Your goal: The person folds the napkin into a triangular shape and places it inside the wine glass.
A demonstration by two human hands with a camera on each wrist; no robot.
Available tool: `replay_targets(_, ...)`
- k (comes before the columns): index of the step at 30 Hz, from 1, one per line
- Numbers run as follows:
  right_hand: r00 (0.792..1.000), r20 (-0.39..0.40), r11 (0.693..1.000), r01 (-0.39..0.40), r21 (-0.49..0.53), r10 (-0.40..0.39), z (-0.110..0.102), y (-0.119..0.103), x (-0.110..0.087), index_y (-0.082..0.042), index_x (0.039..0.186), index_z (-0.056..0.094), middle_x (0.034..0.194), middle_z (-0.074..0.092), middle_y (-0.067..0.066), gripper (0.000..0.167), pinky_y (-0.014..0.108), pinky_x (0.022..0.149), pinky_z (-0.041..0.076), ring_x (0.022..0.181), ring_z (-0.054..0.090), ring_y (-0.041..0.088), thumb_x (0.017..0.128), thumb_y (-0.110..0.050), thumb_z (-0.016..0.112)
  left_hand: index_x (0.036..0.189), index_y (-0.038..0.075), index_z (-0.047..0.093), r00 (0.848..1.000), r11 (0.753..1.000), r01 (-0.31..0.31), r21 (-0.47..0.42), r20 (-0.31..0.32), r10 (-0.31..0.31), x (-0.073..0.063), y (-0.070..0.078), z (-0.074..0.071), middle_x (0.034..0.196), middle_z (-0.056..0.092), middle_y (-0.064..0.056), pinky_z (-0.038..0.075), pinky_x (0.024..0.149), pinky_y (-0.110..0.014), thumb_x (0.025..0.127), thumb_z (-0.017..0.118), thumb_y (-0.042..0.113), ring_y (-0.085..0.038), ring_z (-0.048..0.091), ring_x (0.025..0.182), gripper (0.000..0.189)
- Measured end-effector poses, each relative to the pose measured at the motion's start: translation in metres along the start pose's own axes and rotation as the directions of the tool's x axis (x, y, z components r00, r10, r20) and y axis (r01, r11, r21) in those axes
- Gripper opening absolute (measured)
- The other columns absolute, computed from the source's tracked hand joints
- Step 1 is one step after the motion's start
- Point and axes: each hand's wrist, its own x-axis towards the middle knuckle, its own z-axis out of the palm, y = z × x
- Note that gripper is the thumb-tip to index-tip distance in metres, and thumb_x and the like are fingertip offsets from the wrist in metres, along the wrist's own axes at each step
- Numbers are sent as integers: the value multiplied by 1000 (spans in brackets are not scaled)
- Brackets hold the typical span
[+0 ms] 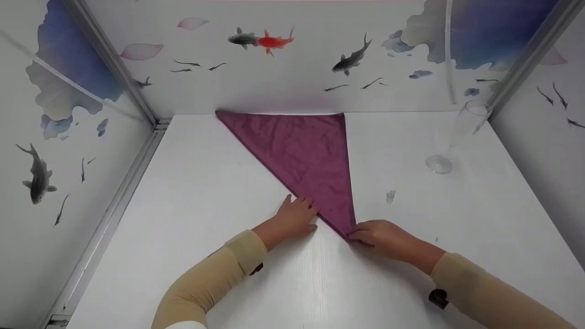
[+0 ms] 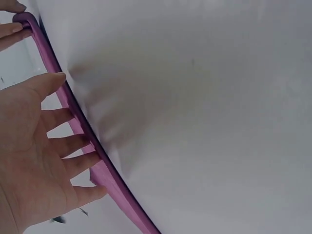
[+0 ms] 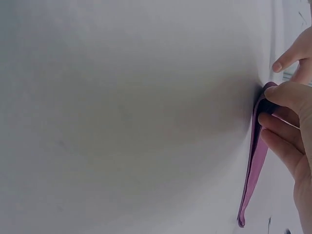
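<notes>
A purple cloth [image 1: 311,157] lies on the white table as a triangle, its long folded edge slanting from the far left to a near right corner. My left hand [image 1: 296,217] rests on that slanted edge, a short way from the near corner. In the left wrist view, the left fingers [image 2: 80,165] are spread and fairly straight along the fold. My right hand [image 1: 386,238] pinches the near corner between thumb and fingers. The right wrist view shows the right thumb [image 3: 285,93] on the corner's top and cloth layers [image 3: 253,170] running away from it.
A clear stemmed glass [image 1: 439,163] stands at the right of the table, its bowl near the back right corner. Between it and the cloth is a small grey smudge [image 1: 390,196]. Fish-painted white panels [image 1: 311,87] wall the table at the back and sides.
</notes>
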Motion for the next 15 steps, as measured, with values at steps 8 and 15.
replay_targets(8, 996, -37, 990, -75, 121, 80, -2, -5, 0, -1, 103, 73, 102, 70, 8, 32, 29, 76, 56, 93, 69, 21, 74, 10, 77, 148, 21, 43, 995, 995, -97, 36, -13, 97, -5, 22, -3, 147, 44, -2, 31, 108, -52, 96, 54, 51, -22, 37, 136, 60)
replay_targets(15, 990, -135, 995, -14, 97, 27, 0, -6, -1, -2, 99, 73, 101, 68, 6, 35, 26, 72, 55, 87, 69, 18, 69, 13, 79, 145, 25, 46, 985, 982, -174, 79, -10, 175, -11, 41, -14, 144, 49, 5, 31, 108, -51, 97, 52, 53, -17, 42, 133, 56)
